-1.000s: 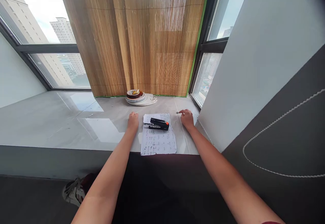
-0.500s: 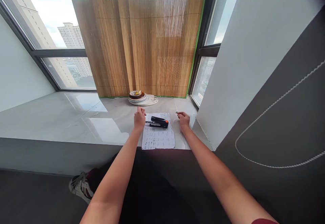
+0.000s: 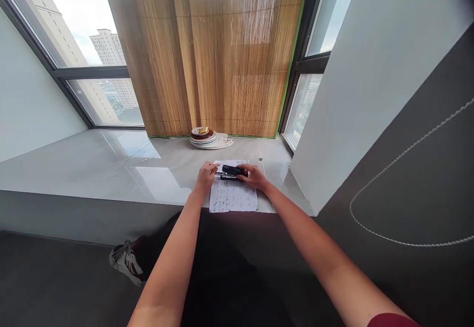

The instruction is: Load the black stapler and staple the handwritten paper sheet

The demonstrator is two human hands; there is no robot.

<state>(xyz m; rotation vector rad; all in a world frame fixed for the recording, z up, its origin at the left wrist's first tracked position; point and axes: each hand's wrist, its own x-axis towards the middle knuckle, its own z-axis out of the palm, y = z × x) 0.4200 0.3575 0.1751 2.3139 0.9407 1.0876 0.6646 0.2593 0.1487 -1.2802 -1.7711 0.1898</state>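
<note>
A black stapler (image 3: 232,171) with an orange end lies on a printed sheet of paper (image 3: 233,197) near the front edge of a grey window ledge (image 3: 111,169). My right hand (image 3: 255,177) is closed round the stapler's orange end. My left hand (image 3: 206,175) pinches at the stapler's metal front end, fingers curled. A small dark item (image 3: 260,159) lies on the ledge just beyond my right hand.
A stack of plates (image 3: 207,138) stands at the back of the ledge in front of a bamboo blind (image 3: 215,55). A white wall (image 3: 370,70) closes the right side. A sneaker (image 3: 128,263) shows on the dark floor below.
Both hands moved inward onto the stapler. My right hand left the small dark item on the ledge and now grips the stapler's orange end; my left hand came to its front.
</note>
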